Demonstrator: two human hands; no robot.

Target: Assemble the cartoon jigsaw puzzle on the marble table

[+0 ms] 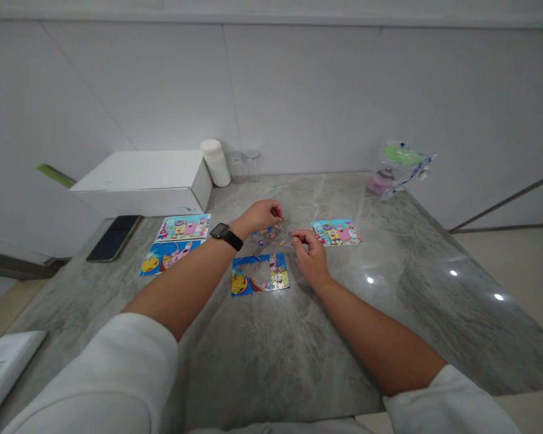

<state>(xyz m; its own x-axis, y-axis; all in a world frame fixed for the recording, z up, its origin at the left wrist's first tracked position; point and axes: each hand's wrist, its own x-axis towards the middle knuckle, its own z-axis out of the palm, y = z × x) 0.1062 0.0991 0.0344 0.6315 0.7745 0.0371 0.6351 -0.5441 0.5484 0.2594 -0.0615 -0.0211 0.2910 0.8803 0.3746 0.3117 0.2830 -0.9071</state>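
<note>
Puzzle pieces (273,235) lie loose on the tabletop (262,349), just beyond a partly filled jigsaw (279,277). They look light, thin and stiff, probably card, best pinched by opposite edges lest the tabs bend. Left hand (265,216): fingertips closed, seemingly on a small piece (283,219). Right hand (311,253): thumb and finger pinch a blue piece (290,233). Rightward lies a picture card (337,232).

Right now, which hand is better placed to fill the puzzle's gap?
Probably the right hand: apparently pinching a small blue piece, it is nearer the puzzle; the left hand is farther out, by the loose pieces.
</note>
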